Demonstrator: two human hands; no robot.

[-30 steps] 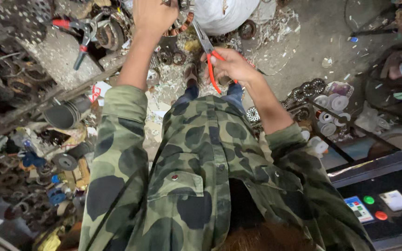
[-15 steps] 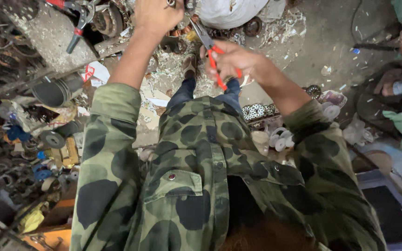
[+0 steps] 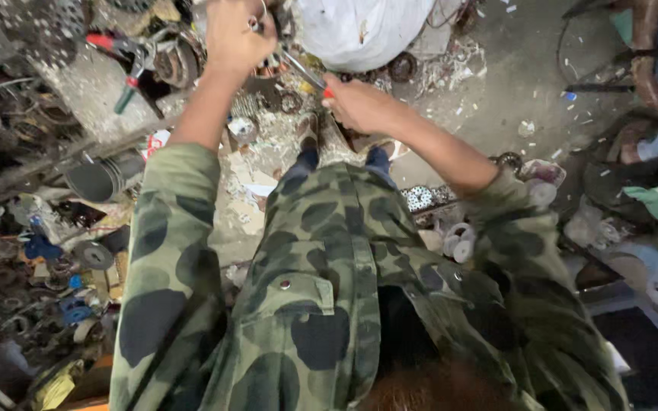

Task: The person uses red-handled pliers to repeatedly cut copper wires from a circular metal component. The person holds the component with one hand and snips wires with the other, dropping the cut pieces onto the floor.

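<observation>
Camouflage jacket (image 3: 329, 304) is filling the lower centre of the frame, sleeves rolled to the forearms, both arms reaching toward the top. White sack (image 3: 363, 30) is sitting at upper centre on the littered concrete floor (image 3: 496, 91). Scrap metal parts (image 3: 32, 228) are crowding the left edge. Right hand (image 3: 359, 103), upper centre, is closing tight around the red handles of the pliers (image 3: 305, 73), whose grey jaws are pointing up-left. Left hand (image 3: 237, 34), top centre-left, is curling shut, pinching a small metal piece (image 3: 257, 23) just beside the plier tips; contact between tips and piece is too small to tell. Red-handled tool (image 3: 127, 53) is lying at upper left.
</observation>
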